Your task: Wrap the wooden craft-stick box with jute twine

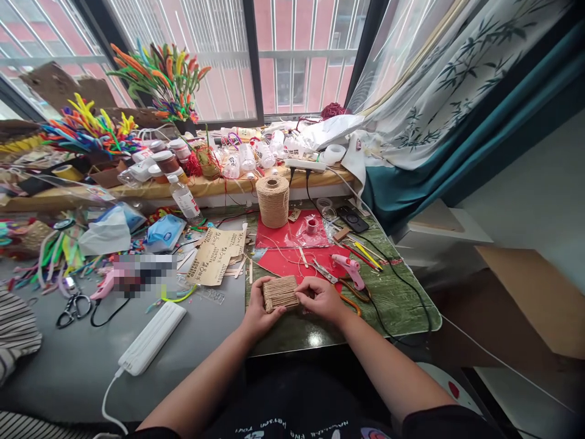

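A small block wrapped in rows of jute twine (281, 292) is held low over the table's front edge. My left hand (259, 311) grips it from the left, thumb along its lower side. At the block's right end, my right hand (324, 300) has thumb and forefinger pinched together against the twine; what lies between the fingertips is too small to make out. A big spool of jute twine (273, 204) stands upright behind, on red sheets (292, 262). Scissors (325, 270) with orange handles and a pink glue gun (350, 268) lie just beyond my right hand.
Sandpaper sheets (218, 253) lie left of the block. Further left are a white power strip (152, 338), black scissors (74, 310) and a plastic bottle (184, 198). A phone (351, 218) and pens (365, 255) lie right, near a cable. Jars and pipe cleaners (167, 73) crowd the sill.
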The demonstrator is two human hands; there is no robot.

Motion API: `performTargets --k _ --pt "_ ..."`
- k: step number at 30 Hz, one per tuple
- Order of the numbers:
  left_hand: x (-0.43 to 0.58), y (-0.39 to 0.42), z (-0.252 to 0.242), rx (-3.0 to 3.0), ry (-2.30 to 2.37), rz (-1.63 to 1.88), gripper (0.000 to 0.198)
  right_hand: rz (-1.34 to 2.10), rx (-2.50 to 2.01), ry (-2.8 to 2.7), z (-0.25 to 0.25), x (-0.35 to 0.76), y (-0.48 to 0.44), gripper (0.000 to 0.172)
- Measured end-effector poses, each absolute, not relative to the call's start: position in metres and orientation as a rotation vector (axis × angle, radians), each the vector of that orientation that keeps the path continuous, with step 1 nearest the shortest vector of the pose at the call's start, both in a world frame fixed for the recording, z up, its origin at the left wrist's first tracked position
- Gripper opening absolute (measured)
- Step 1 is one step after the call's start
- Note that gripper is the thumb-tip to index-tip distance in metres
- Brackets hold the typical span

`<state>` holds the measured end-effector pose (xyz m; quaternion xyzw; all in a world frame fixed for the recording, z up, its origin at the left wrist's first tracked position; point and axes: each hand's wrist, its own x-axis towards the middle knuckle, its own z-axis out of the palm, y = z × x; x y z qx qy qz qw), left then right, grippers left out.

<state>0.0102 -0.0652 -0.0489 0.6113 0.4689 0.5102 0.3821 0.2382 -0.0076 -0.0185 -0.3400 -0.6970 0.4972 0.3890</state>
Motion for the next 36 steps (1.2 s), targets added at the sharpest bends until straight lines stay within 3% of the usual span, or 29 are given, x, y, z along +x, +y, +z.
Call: performTargets --k 9,18,26,32,36 --pt "-0.001 -0.069 -0.044 1.563 1.241 1.191 0.071 1.105 -0.84 -1.938 -0.011 0.239 -0.005 0.012" --pt "0.003 -0.069 -0.033 1.562 1.271 1.163 0.064 1.459 -0.984 -1.585 -0.024 0.233 -0.013 0.022" --pt "0.005 -0.068 -0.03 1.62 1.294 1.121 0.064 1.386 -0.993 -1.637 -0.025 0.234 -0.013 0.025" --pt "-0.016 -0.059 0.001 1.731 1.407 0.935 0.047 1.387 -1.002 -1.627 -0.032 0.233 -0.012 0.027" --pt "-0.01 -0.054 0.029 1.959 1.576 0.796 0.058 1.468 -1.019 -1.616 -0.035 0.225 -0.017 0.032"
